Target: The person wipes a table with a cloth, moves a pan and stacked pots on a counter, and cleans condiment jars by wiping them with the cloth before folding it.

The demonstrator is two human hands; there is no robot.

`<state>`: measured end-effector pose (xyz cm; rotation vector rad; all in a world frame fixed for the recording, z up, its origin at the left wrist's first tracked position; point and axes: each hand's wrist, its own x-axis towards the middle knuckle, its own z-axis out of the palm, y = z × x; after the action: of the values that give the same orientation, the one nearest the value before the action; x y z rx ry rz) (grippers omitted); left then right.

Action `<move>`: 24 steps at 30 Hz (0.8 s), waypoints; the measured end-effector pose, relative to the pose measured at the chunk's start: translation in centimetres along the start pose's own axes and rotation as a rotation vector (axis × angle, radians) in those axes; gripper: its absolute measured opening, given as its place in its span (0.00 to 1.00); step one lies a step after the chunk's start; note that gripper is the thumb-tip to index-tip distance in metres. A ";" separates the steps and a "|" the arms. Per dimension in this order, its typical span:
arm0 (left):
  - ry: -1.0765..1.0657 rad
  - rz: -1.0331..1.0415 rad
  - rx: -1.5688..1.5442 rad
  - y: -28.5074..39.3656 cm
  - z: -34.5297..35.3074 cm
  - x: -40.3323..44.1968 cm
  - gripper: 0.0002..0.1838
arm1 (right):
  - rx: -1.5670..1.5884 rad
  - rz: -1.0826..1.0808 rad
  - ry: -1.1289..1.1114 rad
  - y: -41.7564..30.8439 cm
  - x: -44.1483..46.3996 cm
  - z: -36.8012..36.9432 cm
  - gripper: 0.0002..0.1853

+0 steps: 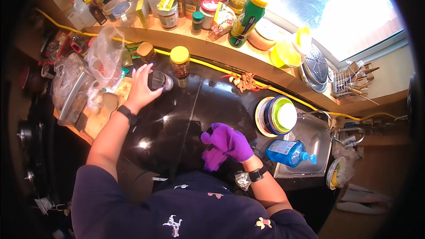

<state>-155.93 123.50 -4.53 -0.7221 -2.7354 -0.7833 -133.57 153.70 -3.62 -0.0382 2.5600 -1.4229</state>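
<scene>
My left hand is closed around a small clear jar on the black countertop, thumb on the near side and fingers on the far side. Just beyond it stands a yellow-lidded jar with dark contents, and a brown-lidded jar is to its left. Lower in the view, my right hand is bent over the counter with a bunched purple cloth over it. The cloth hides my fingers, and one end of it hangs towards my body.
Plastic bags and a wooden board lie left. Ginger and red chillies sit by the yellow hose. Stacked bowls and a blue soap bottle are beside the sink. Jars crowd the window ledge.
</scene>
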 end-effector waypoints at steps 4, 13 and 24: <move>-0.005 -0.023 -0.402 6.1 -4.4 -3.1 0.53 | -0.061 -0.217 -0.083 -0.1 1.8 1.8 0.24; -0.067 0.103 -1.255 18.5 -8.4 -6.9 0.61 | 0.499 -0.331 0.021 -12.0 0.4 -0.6 0.31; -0.222 -0.006 -1.376 21.9 -6.3 -9.2 0.53 | 1.016 -0.198 0.200 -14.7 -5.3 -2.1 0.41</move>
<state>-136.53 132.63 7.54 -0.9811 -1.9604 -2.7112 -129.97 148.28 10.76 0.0141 1.6856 -2.7234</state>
